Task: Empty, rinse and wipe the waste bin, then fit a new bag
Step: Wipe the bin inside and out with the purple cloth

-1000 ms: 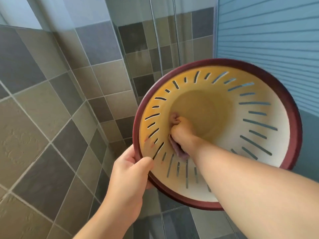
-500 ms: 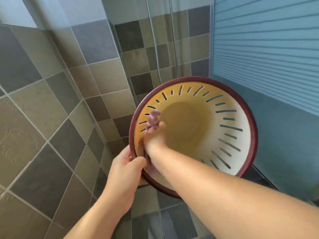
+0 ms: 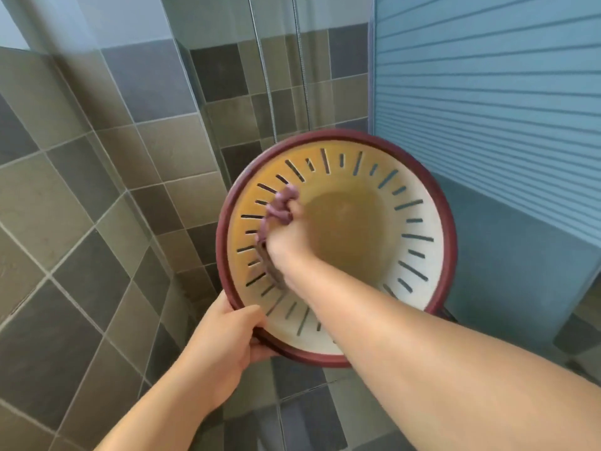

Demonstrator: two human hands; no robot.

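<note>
The waste bin (image 3: 419, 229) is a round slotted basket, cream and yellow inside with a dark red rim, held up with its mouth facing me. My left hand (image 3: 224, 340) grips the rim at the lower left, thumb over the edge. Inside the bin, my right hand (image 3: 286, 236) is closed on a crumpled purple cloth (image 3: 281, 203) and presses it against the left inner wall. The cloth's lower part hangs beside my wrist.
A tiled wall (image 3: 97, 190) in grey and beige squares fills the left. Glass shower panels (image 3: 276, 76) stand behind the bin. A blue ribbed panel (image 3: 487, 109) is on the right, close to the bin's rim. Tiled floor (image 3: 302, 411) lies below.
My right hand with the cloth has moved up along the left inner wall, from the lower left toward the upper left. The bin shifted in my view; my left hand kept its grip on the rim.
</note>
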